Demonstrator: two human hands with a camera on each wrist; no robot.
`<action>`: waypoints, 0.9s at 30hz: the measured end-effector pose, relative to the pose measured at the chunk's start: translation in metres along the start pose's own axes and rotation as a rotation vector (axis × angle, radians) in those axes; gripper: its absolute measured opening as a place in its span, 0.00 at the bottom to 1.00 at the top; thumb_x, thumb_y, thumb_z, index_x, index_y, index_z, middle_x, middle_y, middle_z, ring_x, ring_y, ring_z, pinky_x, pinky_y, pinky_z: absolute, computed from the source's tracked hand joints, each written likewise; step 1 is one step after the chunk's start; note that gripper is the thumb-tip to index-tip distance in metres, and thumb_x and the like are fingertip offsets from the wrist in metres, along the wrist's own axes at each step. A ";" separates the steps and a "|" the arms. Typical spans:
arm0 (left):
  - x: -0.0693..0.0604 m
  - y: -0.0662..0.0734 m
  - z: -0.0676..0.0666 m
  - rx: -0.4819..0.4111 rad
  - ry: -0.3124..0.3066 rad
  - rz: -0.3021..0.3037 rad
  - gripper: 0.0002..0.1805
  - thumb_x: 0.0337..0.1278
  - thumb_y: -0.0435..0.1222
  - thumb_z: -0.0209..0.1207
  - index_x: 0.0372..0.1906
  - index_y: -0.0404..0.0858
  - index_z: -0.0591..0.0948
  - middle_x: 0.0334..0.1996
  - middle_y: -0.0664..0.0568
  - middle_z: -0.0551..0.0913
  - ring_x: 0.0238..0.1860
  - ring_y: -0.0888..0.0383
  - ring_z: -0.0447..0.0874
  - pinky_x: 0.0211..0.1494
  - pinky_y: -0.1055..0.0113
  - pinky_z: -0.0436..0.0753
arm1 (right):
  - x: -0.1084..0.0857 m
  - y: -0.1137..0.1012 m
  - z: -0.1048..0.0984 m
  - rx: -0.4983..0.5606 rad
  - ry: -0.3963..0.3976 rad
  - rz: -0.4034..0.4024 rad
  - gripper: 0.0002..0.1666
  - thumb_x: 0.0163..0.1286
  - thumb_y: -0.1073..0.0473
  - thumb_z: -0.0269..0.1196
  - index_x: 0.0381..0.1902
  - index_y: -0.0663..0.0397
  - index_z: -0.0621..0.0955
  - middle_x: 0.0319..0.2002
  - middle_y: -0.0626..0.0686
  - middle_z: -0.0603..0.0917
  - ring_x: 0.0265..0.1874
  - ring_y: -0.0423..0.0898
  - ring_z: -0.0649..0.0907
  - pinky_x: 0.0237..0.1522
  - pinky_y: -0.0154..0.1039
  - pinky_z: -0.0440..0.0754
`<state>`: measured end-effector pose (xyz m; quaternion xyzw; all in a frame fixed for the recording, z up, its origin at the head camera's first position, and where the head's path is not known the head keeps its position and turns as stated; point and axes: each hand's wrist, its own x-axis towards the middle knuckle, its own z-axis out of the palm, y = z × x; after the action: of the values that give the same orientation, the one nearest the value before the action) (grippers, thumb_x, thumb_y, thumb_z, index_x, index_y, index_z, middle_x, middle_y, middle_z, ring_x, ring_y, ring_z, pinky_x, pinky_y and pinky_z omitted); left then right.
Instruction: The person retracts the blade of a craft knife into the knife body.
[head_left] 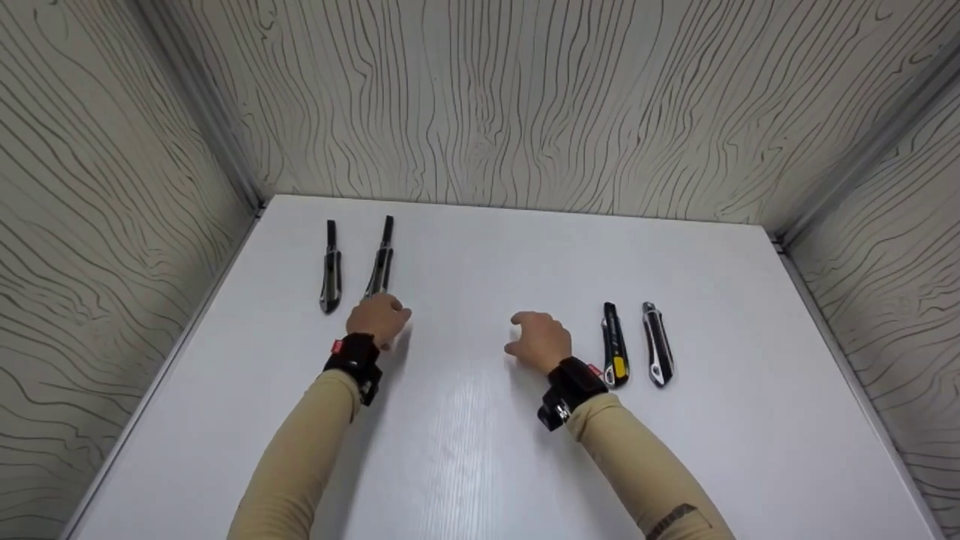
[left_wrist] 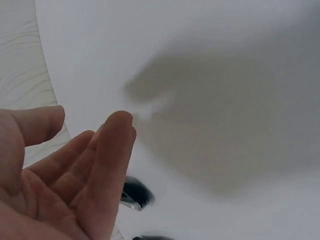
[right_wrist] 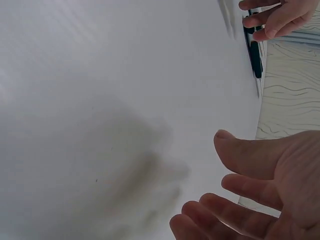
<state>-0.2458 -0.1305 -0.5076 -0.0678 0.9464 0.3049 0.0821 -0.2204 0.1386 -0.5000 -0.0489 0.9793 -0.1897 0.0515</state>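
Two long dark-and-silver utility knives lie at the table's left: the outer knife (head_left: 331, 277) and the inner knife (head_left: 381, 270). My left hand (head_left: 378, 319) is over the lower end of the inner one and hides part of it. In the left wrist view my left hand (left_wrist: 75, 175) has loose fingers with nothing between them; a blurred dark knife end (left_wrist: 136, 193) shows behind the fingertips. My right hand (head_left: 541, 341) hovers over the middle right, left of a black knife with a yellow part (head_left: 615, 349). Relaxed and holding nothing, my right hand (right_wrist: 255, 195) shows in the right wrist view.
A second right-side knife (head_left: 658, 345), silver and dark, lies beside the yellow-marked one. The white table (head_left: 465, 255) is bounded by wood-grain panels (head_left: 480, 97) at the back and both sides.
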 end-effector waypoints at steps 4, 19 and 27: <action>0.013 -0.017 -0.009 0.051 0.126 0.015 0.16 0.63 0.43 0.55 0.38 0.33 0.85 0.33 0.42 0.88 0.19 0.55 0.80 0.21 0.67 0.75 | 0.002 -0.008 0.004 0.004 -0.019 -0.009 0.29 0.54 0.54 0.72 0.55 0.54 0.82 0.52 0.59 0.85 0.48 0.60 0.84 0.45 0.55 0.84; 0.041 -0.028 -0.008 0.054 0.158 -0.154 0.19 0.61 0.46 0.58 0.36 0.31 0.81 0.30 0.41 0.84 0.28 0.49 0.79 0.31 0.61 0.74 | 0.005 -0.021 0.010 0.028 -0.032 -0.030 0.28 0.55 0.54 0.72 0.54 0.53 0.82 0.46 0.55 0.87 0.45 0.56 0.85 0.43 0.52 0.84; 0.053 -0.035 0.002 0.076 0.193 -0.136 0.18 0.58 0.45 0.59 0.28 0.32 0.80 0.26 0.42 0.83 0.24 0.51 0.77 0.21 0.63 0.71 | 0.007 -0.019 0.011 0.060 -0.031 -0.011 0.28 0.56 0.54 0.71 0.55 0.53 0.82 0.45 0.54 0.88 0.45 0.54 0.85 0.43 0.51 0.84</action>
<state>-0.2912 -0.1613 -0.5392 -0.1578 0.9540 0.2546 0.0137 -0.2242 0.1164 -0.5032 -0.0557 0.9719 -0.2185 0.0670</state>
